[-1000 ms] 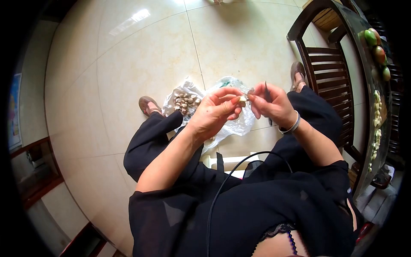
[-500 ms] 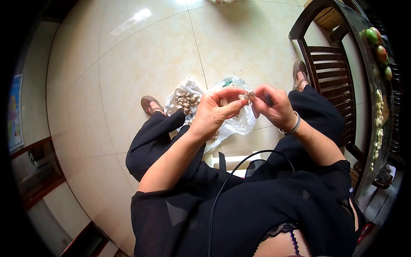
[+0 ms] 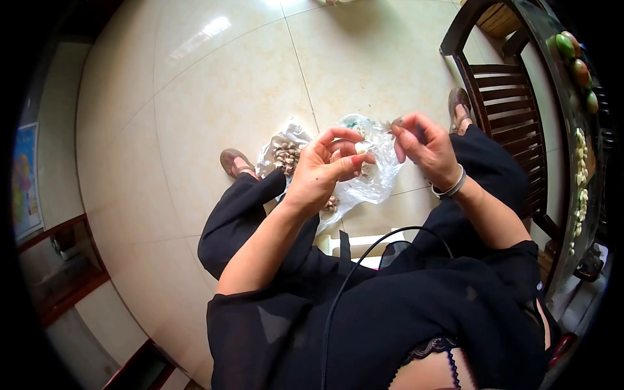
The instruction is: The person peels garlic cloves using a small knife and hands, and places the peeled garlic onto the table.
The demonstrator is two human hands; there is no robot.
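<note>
My left hand [image 3: 327, 162] pinches a pale garlic clove [image 3: 361, 149] between thumb and fingers. A little to the right, my right hand [image 3: 426, 146] has thumb and forefinger pressed together on a thin scrap of garlic skin [image 3: 394, 124]. A dark shape shows inside the right palm, too shaded to name. Beneath both hands a crumpled white plastic bag [image 3: 383, 179] lies spread on the floor, with pale bits on it. Left of it, a heap of unpeeled garlic cloves [image 3: 286, 158] rests on white plastic, and a smaller cluster [image 3: 331, 205] shows below my left hand.
At the right stands a dark slatted wooden chair [image 3: 504, 97] beside a dark table [image 3: 560, 214]. On that table lie several green and reddish fruits [image 3: 580, 73] and a row of peeled cloves [image 3: 580, 185]. A white stool-like edge [image 3: 331, 246] shows between my legs. A black cable [image 3: 338, 296] crosses my lap.
My hands have moved apart. The right hand has drawn up and to the right with the scrap of skin, while the clove stays in the left hand.
</note>
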